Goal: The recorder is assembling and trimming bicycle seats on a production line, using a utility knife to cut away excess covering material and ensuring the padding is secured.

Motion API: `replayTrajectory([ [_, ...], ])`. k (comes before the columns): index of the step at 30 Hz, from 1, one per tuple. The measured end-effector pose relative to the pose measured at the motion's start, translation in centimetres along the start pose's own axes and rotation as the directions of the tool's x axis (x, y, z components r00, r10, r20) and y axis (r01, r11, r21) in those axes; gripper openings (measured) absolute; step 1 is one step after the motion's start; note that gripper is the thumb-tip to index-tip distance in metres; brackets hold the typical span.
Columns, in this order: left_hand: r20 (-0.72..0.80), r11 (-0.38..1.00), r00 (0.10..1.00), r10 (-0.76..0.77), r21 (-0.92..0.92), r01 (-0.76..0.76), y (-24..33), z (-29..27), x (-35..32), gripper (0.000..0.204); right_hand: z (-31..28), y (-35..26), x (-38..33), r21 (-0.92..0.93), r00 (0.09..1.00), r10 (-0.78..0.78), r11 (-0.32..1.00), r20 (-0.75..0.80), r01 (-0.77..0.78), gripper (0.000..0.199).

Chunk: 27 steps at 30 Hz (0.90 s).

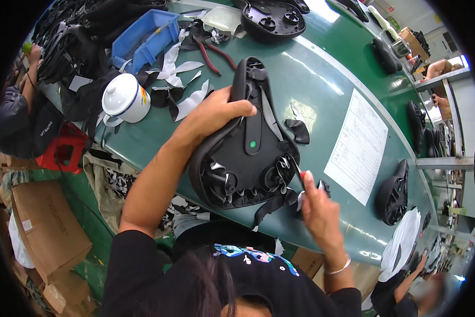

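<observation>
A black bicycle saddle lies underside up on the green table before me, its nose pointing away. My left hand is closed around the side near the nose, thumb over the rim. Black and white cover material is folded in, bunched along the wide rear edge. At the saddle's right rear edge, my right hand, slightly blurred, grips a slim red-handled tool. Its thin dark tip reaches the folded cover there; its exact kind is hard to make out. Strips of black scrap lie beside the rear edge.
A white enamel mug, a blue bin, red-handled pliers and cover scraps are at the left. A printed sheet and another saddle lie to the right. Other people work at both sides.
</observation>
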<state>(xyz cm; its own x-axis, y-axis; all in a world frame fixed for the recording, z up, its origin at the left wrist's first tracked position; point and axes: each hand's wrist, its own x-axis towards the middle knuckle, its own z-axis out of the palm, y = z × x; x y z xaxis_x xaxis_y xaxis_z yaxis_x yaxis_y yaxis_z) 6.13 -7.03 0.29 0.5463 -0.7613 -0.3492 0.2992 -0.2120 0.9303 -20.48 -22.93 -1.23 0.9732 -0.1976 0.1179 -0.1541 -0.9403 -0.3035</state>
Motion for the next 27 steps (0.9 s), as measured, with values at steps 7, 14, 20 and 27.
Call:
replayTrajectory([
  [7, -0.361, 0.983, 0.929, 0.083, -0.123, -0.136, -2.4, 0.6, -4.9, 0.04, 1.2, -5.9, -5.4, 0.45, 0.928, 0.351, 0.813, 0.127, -0.369, 0.054],
  [14, -0.4, 0.963, 0.907, 0.131, -0.166, -0.213, -3.0, 1.8, -7.2, 0.046, 0.2, -4.1, 4.1, 0.454, 0.968, 0.127, 0.891, -0.217, -0.015, 0.059],
  [20, -0.64, 0.752, 0.474, 0.605, 0.654, -0.076, -7.4, 0.3, -8.2, 0.05, -1.1, -0.1, 6.5, 0.855, 0.806, 0.564, 0.494, -0.179, -0.156, 0.049],
  [27, 0.297, 0.175, 0.693, 0.657, 0.834, -0.523, -2.3, 6.1, -1.9, 0.026, -1.2, -4.1, 5.6, 0.72, 0.956, 0.276, 0.683, -0.102, -0.12, 0.056],
])
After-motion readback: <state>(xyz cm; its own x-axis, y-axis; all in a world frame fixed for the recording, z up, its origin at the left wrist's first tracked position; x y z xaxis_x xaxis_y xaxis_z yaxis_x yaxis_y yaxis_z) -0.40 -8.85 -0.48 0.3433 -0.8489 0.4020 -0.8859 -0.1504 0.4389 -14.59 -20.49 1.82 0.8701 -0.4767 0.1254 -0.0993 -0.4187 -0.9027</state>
